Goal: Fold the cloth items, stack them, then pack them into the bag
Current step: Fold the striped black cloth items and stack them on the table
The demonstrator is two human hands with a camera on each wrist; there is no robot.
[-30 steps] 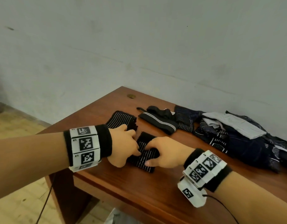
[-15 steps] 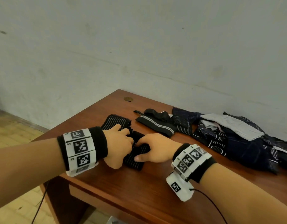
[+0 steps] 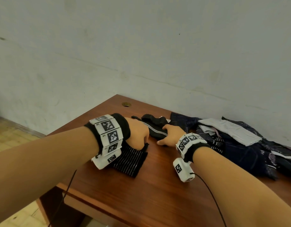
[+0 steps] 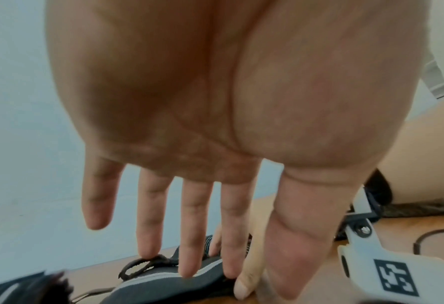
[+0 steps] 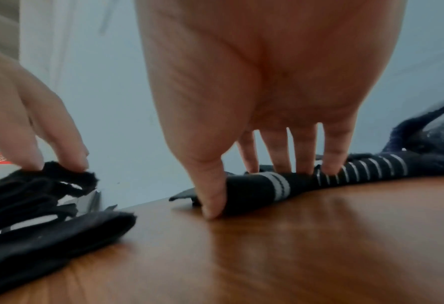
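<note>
The folded striped cloth (image 3: 131,161) now lies flat on the bench (image 3: 141,194), a little nearer the front edge than before, and both hands have shifted away from it toward the black sock (image 3: 155,131) just behind it. A second ago both hands were pressing that striped piece; so that fold looks finished, and the next item is being taken up. The right hand (image 3: 170,135) sits on the black sock, thumb at its near edge and fingers (image 5: 303,156) curled over the top, grasping it. The left hand (image 3: 136,135) hovers over the far corner of the striped cloth; the right wrist view shows its fingertips pinching a dark edge there, though blur makes it hard to say which piece. Beyond the sock, toward the wall, the pile of dark clothes (image 3: 239,145) waits unfolded. No bag is visible.
</note>
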